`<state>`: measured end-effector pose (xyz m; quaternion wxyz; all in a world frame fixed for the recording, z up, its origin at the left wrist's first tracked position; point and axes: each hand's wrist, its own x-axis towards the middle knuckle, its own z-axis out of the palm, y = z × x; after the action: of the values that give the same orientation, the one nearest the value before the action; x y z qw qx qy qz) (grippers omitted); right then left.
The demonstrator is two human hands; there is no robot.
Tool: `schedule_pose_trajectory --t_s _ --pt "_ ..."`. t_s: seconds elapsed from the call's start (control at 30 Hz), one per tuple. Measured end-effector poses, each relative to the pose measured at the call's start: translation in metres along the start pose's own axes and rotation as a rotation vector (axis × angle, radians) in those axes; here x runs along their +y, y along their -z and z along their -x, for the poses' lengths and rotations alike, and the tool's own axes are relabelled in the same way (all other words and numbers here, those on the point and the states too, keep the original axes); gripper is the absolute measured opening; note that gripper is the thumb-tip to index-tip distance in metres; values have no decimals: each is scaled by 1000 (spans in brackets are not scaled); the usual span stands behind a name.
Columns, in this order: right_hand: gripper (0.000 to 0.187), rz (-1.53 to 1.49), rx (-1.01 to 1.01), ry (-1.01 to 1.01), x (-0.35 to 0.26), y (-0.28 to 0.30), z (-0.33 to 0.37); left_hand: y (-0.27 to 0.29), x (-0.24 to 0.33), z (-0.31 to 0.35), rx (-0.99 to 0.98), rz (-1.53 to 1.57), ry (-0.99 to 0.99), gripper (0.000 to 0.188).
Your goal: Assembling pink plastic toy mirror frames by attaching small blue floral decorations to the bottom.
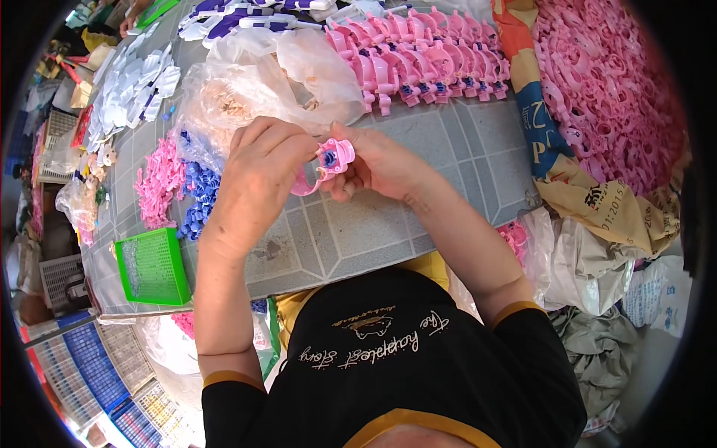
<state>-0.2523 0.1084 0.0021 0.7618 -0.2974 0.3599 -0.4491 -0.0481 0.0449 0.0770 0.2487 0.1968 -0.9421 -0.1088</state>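
Observation:
Both hands meet over the near middle of the table, around a curved pink plastic part (343, 151) with a small blue piece (328, 158) set in it. My right hand (381, 160) pinches the part from the right, its thumb on top and the other fingers curled below. From the left, my left hand (261, 175) is closed at the part's left edge, with bent fingers hiding some of it. Whether a further small piece sits between those fingertips cannot be made out. Left of that hand lie piles of small blue pieces (199, 196) and small pink pieces (159, 183).
Rows of pink parts with blue pieces (426, 60) stand at the back, beside a clear plastic bag (276, 78). White parts (134, 89) are heaped far left. A green basket (183, 265) sits at the near left edge. A large sack (549, 142) of pink parts stands right.

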Motion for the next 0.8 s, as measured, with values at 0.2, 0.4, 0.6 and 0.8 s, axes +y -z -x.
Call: schedule_pose_trajectory --t_s 0.2,0.4,0.6,0.8 --pt "62 -87 -88 -34 6 10 -2 -4 3 3 46 -47 -82 26" --pt "56 -9 -60 3 7 2 -1 -7 4 12 -59 45 122 19" --pt "54 -74 -145 12 4 -5 -2 -5 0 25 167 5 39 22" --pt "45 -102 -105 -30 2 -11 -1 18 -16 63 414 -189 273 25"
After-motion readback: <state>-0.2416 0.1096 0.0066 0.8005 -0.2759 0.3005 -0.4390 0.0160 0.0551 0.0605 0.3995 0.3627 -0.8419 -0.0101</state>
